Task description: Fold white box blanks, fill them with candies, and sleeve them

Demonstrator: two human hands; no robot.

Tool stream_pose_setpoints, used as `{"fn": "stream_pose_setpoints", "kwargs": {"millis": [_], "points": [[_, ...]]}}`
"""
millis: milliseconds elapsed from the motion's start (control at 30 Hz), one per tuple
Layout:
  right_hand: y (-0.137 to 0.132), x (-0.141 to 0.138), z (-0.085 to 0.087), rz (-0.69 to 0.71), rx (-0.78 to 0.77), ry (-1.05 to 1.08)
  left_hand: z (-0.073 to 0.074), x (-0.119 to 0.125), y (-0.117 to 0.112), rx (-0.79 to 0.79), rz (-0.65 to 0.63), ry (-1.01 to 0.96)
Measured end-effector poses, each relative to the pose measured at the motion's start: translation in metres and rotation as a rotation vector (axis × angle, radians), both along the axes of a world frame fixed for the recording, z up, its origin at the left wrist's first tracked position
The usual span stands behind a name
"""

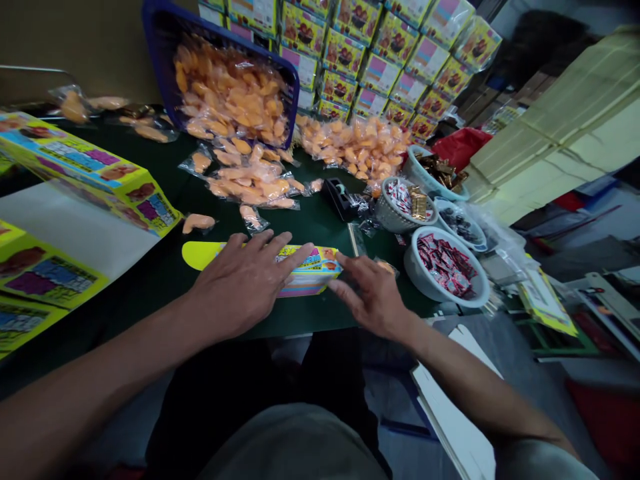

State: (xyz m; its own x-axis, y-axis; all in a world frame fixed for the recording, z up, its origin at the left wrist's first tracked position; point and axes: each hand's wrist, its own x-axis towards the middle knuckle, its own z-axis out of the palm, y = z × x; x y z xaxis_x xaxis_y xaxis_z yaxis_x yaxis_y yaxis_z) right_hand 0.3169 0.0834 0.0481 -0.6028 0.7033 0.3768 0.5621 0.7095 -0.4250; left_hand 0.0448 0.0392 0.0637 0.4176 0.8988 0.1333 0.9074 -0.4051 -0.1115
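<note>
A small printed cardboard box (307, 270), yellow with blue and pink parts, lies on the dark green table just in front of me. Its yellow rounded flap (196, 255) sticks out to the left. Across the box's top rests my left hand (245, 277), palm down with the fingers stretched out, hiding its middle. At the right end, my right hand (373, 290) has thumb and forefinger on the box's two edges, gripping it. Beyond the box lie orange pieces in clear wrappers (253, 175), along with a black tape dispenser (340, 199).
A tilted blue basket (295, 100) spills wrapped orange pieces. Bowls of small packets, among them a white bowl (475, 299), stand at right. Larger yellow boxes (115, 173) are at left. Stacked packaged boxes (345, 50) form a wall behind. White sheets (455, 413) lie below right.
</note>
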Motion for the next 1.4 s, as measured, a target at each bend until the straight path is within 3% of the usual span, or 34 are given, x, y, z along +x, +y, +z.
{"fn": "stream_pose_setpoints", "kwargs": {"millis": [67,133,300,367,533,667,833,967,1267,1400], "points": [[-0.012,0.004,-0.015,-0.011,0.084,-0.025,-0.002,0.006,0.001,-0.008,-0.017,-0.029],[-0.017,0.007,-0.026,-0.018,0.032,0.031,-0.002,0.014,0.002,-0.014,-0.025,-0.053],[-0.011,0.0,-0.038,-0.104,-0.44,0.494,0.003,0.029,0.007,-0.033,-0.027,-0.035],[-0.011,-0.008,-0.04,-0.122,-0.525,0.578,0.005,0.033,0.009,-0.035,-0.019,-0.011],[-0.019,-0.029,-0.04,-0.173,-0.405,0.588,0.007,0.038,0.011,-0.044,-0.028,0.035],[-0.017,-0.044,-0.038,-0.347,-0.42,0.606,0.007,0.041,0.012,-0.023,-0.049,0.088],[-0.016,-0.061,-0.039,-0.492,-0.267,0.632,-0.001,0.048,0.006,0.055,-0.068,0.079],[-0.021,-0.063,-0.042,-0.454,-0.141,0.626,-0.005,0.052,-0.001,0.07,-0.055,0.072],[-0.012,-0.06,-0.046,-0.404,-0.127,0.563,-0.002,0.055,0.003,0.052,-0.036,0.064],[-0.007,-0.046,-0.041,-0.226,0.053,0.406,-0.008,0.059,0.002,0.054,0.002,0.042]]}}
